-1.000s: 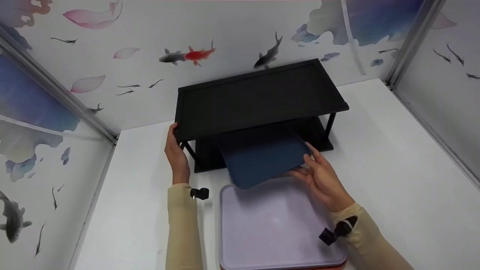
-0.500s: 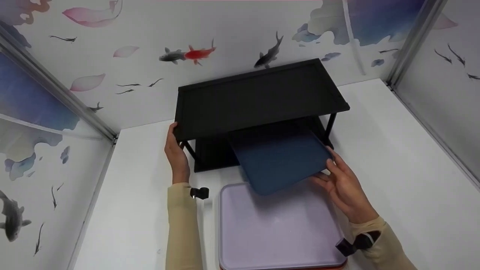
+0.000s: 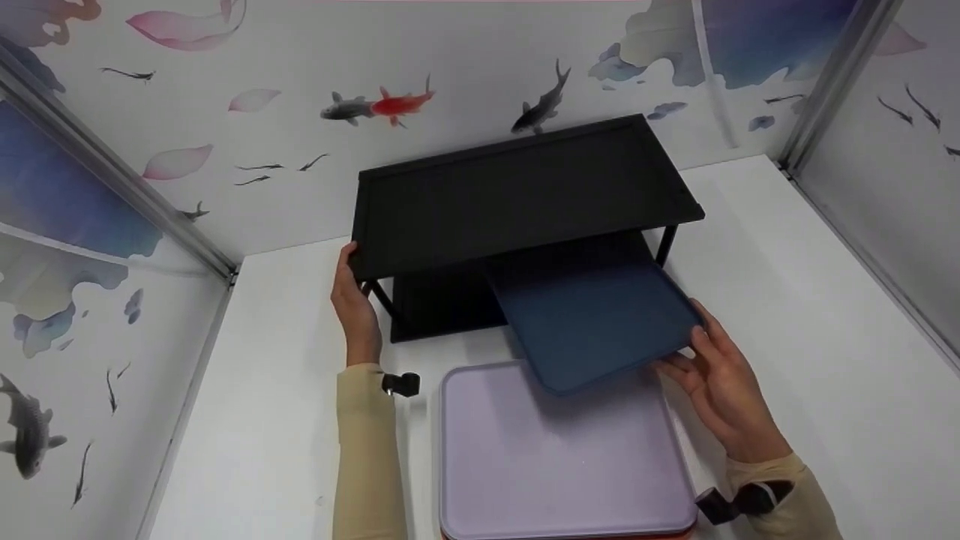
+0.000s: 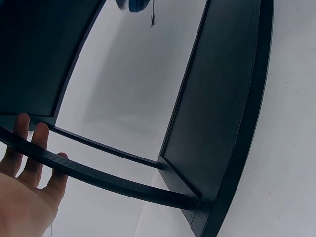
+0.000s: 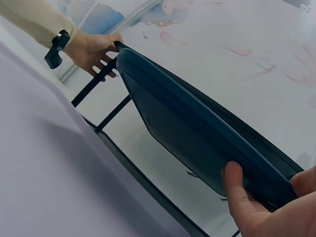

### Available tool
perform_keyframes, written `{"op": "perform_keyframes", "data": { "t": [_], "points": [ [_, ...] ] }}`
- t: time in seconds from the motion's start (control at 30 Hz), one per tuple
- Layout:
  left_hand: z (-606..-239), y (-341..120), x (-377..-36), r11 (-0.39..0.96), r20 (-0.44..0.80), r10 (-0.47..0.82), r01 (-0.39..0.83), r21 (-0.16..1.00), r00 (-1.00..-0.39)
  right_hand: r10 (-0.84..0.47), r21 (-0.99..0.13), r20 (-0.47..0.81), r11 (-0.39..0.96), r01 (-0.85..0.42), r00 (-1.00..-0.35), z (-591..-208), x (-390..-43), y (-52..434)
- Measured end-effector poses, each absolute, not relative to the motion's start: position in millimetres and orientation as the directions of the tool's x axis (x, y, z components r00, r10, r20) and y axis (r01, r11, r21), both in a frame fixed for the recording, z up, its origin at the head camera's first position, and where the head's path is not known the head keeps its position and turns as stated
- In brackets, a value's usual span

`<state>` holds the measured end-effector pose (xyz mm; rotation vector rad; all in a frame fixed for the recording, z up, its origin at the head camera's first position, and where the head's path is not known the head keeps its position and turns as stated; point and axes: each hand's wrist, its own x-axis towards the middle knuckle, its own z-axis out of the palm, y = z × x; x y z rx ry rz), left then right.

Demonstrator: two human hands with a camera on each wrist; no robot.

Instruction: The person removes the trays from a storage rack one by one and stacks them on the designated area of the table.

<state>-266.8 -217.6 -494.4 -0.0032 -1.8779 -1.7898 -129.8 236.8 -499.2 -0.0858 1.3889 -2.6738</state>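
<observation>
A black two-tier shelf rack [image 3: 517,199] stands near the back wall. My left hand [image 3: 356,311] grips its upper tier at the front left corner; in the left wrist view the fingers [image 4: 34,168] reach past the corner post. My right hand [image 3: 727,390] pinches the front right corner of a dark blue tray [image 3: 600,322], thumb on top and fingers beneath. The tray's rear part is hidden under the upper tier, while its front sticks out past the rack. In the right wrist view the tray's underside [image 5: 173,123] shows above the lower tier.
A lilac tray [image 3: 562,450] lies on the white table [image 3: 285,420] in front of the rack, an orange edge [image 3: 660,535] showing below it. The blue tray's front overlaps its far part from above. Patterned walls [image 3: 255,52] enclose the table at the back and sides.
My right hand has moved to the right and slightly nearer, carrying the blue tray with it, so more of the tray's right side shows. My left hand has stayed on the rack's corner.
</observation>
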Motion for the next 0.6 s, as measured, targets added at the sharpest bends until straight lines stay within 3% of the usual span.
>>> {"op": "perform_keyframes", "data": {
  "t": [0.6],
  "points": [
    [-493, -216, -268, 0.081, 0.348, -0.378, 0.343, 0.936, -0.858, -0.048, -0.755, 0.053, -0.656, -0.008, -0.997, -526, -129, 264]
  ]
}}
